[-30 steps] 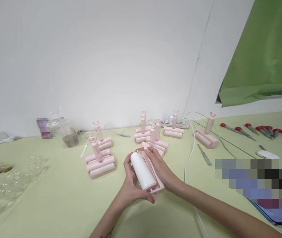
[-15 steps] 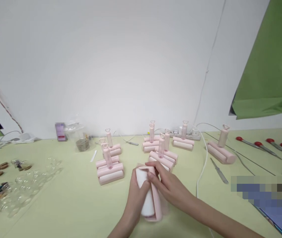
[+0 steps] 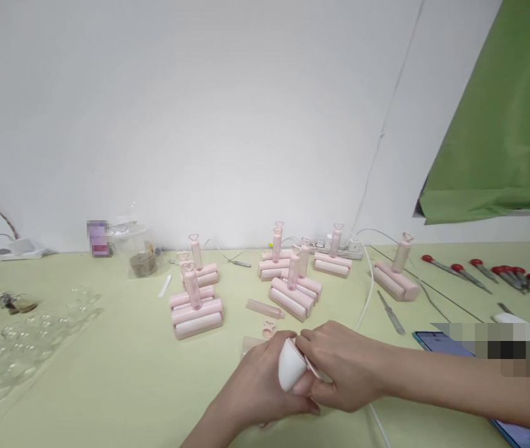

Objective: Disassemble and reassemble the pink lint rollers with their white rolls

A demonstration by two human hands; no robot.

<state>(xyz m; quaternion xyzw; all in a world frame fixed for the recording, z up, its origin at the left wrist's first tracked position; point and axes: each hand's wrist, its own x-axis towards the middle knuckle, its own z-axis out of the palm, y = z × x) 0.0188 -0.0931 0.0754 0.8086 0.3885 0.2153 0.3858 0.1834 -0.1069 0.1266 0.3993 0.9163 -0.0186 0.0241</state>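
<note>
Low in front of me, a pink lint roller head with a white roll [image 3: 292, 366] is held between both hands, its end tipped up toward me. My left hand [image 3: 265, 382] wraps around the roll from the left. The fingers of my right hand [image 3: 339, 367] are closed on the pink shell at its right side. Much of the shell is hidden by the hands. Just beyond them lie a clear pink handle tube [image 3: 264, 308] and a small pink heart-topped cap [image 3: 269, 328]. Another translucent piece [image 3: 251, 344] is partly covered by my left hand.
Several upright pink lint rollers [image 3: 197, 320] stand along the back. A grey-bladed tool [image 3: 390, 313] and red-handled tools [image 3: 470, 278] lie right, near a phone [image 3: 426, 339]. A white cable [image 3: 366, 302] crosses the table. Clear plastic domes [image 3: 36, 342] and a plastic tub [image 3: 141, 258] are left.
The lint roller head has turned from lengthwise to end-on. My right hand has moved to grip its right side. The tube and the heart-topped cap on the table have come into view.
</note>
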